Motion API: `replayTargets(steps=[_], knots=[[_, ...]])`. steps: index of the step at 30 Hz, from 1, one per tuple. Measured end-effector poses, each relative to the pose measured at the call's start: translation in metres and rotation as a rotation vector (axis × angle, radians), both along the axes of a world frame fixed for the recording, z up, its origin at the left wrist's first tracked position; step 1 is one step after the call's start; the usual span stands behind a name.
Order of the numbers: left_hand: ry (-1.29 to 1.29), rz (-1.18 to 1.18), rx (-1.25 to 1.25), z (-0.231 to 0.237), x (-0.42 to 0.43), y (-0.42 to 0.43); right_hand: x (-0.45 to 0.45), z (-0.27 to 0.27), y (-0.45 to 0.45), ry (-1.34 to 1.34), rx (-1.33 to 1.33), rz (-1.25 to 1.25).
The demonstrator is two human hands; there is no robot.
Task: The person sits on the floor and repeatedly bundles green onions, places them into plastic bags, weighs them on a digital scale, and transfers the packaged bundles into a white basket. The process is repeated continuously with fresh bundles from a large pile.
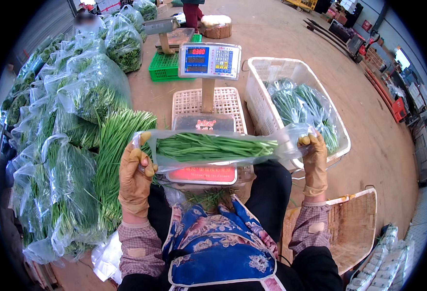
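Note:
A clear plastic bag with a bundle of green garlic chives (213, 146) inside is stretched level between my gloved hands. My left hand (137, 174) grips the bag's left end, and my right hand (312, 160) grips its gathered right end. Behind and below the bag stands a digital scale, its platform (202, 176) partly hidden by the bag and its lit display head (209, 60) on a post. Loose chives (117, 152) lie piled beside my left hand. Beyond my right hand, a white plastic crate (251, 94) holds bagged chives (293, 102).
Large clear bags of greens (71, 189) are heaped along the left. A stained, tilted basket (355, 222) lies at the lower right, near wrapped packs (377, 258). Farther off are a green crate (162, 67), a second scale (162, 27), a person's legs (191, 14) and a pallet jack (357, 43).

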State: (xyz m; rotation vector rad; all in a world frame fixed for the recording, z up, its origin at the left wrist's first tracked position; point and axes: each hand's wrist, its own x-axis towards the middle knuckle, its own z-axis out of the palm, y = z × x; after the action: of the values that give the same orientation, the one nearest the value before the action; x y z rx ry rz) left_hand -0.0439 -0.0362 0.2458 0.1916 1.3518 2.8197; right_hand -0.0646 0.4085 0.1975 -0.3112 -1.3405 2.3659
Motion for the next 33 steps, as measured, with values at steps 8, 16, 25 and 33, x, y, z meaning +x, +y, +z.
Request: replayTargets(steps=[8, 16, 25, 33], knots=[[0.089, 0.070, -0.097, 0.017, 0.001, 0.007, 0.020, 0.047, -0.049, 0.098, 0.017, 0.205], [-0.042, -0.054, -0.085, 0.025, 0.010, 0.019, 0.027, 0.033, -0.072, 0.079, -0.008, 0.271], [-0.185, -0.510, -0.429, -0.001, 0.014, 0.095, 0.044, 0.022, -0.124, 0.252, 0.780, 0.585], [-0.349, -0.980, 0.123, -0.048, 0.019, 0.134, 0.048, 0.026, -0.122, 0.164, 1.050, 0.747]])
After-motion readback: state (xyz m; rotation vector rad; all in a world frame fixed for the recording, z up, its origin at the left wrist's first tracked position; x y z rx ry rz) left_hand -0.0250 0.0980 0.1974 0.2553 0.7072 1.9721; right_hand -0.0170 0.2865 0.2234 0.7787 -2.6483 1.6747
